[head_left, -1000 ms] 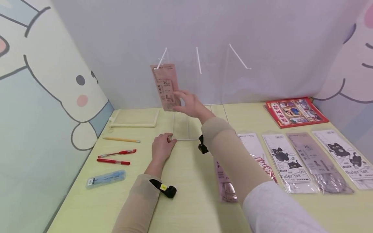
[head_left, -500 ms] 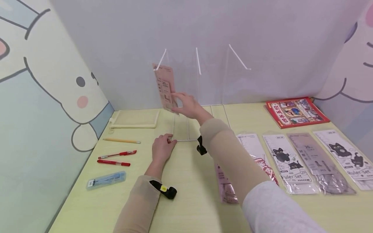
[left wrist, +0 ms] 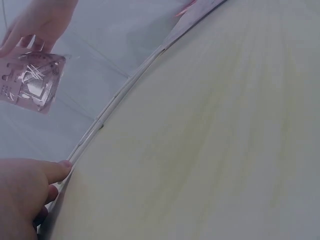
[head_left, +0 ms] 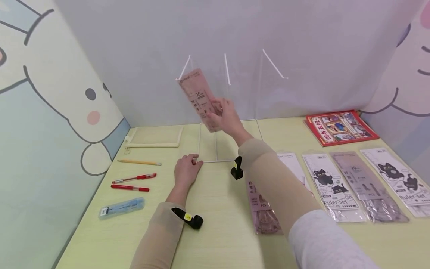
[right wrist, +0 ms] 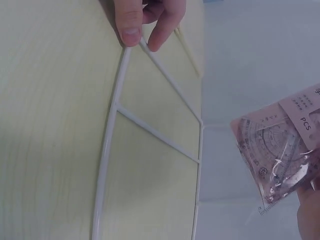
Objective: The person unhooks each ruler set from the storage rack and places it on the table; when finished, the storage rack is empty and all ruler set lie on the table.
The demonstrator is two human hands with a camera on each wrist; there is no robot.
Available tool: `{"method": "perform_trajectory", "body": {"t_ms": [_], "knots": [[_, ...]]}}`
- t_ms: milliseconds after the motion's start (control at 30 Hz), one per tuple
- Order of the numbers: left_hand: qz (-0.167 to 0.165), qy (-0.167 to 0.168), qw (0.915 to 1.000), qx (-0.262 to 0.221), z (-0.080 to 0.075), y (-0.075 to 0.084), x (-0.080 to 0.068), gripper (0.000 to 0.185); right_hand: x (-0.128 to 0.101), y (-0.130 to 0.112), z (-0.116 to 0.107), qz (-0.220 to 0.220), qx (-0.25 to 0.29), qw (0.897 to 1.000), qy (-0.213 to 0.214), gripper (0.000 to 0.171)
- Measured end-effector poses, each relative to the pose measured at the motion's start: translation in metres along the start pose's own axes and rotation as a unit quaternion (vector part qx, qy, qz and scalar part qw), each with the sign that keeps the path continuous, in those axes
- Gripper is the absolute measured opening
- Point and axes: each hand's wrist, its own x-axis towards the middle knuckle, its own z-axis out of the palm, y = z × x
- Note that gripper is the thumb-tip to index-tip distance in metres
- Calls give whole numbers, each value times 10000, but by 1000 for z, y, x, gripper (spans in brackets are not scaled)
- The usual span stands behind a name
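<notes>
Head view: right hand (head_left: 226, 114) is gripping a pink ruler-set packet (head_left: 200, 98), tilted, above the white wire rack (head_left: 215, 144) on the worktop (head_left: 218, 231).

Left wrist view: left hand (left wrist: 25, 192) is pinching the rack's front corner.

Right wrist view: the packet (right wrist: 280, 160) is hanging clear of the rack.

Looks like a staged stationery-shop display booth, w/ a pale yellow-green wooden bench (head_left: 215, 239) boxed in by pastel cartoon-rabbit wall panels (head_left: 50, 112) and a plain grey back wall. Packaged ruler sets in clear sleeves (head_left: 336, 186) lie in a row at right, red picture book (head_left: 340, 127) behind them. At left: red pens (head_left: 132, 182), yellow pencil (head_left: 139, 162), blue plastic case (head_left: 121, 207); a white wire display rack (head_left: 215, 144) stands at centre.
</notes>
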Motion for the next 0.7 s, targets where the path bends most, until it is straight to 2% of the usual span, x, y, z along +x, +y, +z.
{"method": "perform_trajectory", "body": {"t_ms": [200, 367, 567, 700], "knots": [[5, 81, 10000, 0, -1, -1, 1, 35, 1, -7, 1, 117, -132, 9986, 508, 52], [-20, 72, 10000, -40, -2, -1, 2, 36, -1, -13, 0, 70, -262, 9967, 769, 55], [-5, 43, 10000, 15, 0, -1, 2, 36, -8, -13, 3, 162, -389, 9948, 931, 55], [32, 33, 10000, 26, 1, -1, 1, 36, -14, -12, 6, 81, -238, 9953, 936, 54]]}}
